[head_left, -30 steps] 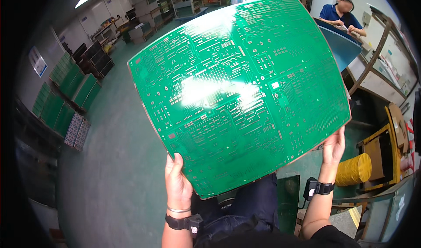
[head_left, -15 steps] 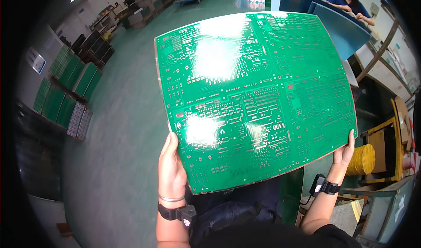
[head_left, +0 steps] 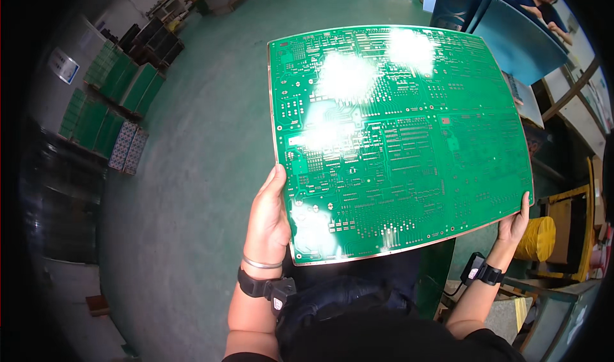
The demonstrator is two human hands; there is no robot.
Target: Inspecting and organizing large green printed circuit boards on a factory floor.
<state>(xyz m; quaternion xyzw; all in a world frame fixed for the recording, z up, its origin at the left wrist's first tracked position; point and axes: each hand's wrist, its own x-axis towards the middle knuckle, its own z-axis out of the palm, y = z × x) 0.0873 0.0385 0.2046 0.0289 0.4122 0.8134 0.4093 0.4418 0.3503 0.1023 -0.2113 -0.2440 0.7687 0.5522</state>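
Observation:
A large green printed circuit board panel is held up in front of me, tilted, with bright light glare on its upper left and lower left. My left hand grips its left edge near the lower corner, thumb along the rim. At the lower right corner my right hand clasps the edge, thumb up the side. The fingers behind the panel are hidden. Both wrists carry black straps with small devices, and a bracelet circles my left wrist.
Stacks of green panels stand at the left wall. A blue sheet rises at the upper right, with a co-worker beyond it. At right are a yellow roll and a yellow frame. Green floor stretches leftward.
The panel and both hands have shifted right in view, and the glare has moved across its surface. The background has swung too. Both hands keep their hold.

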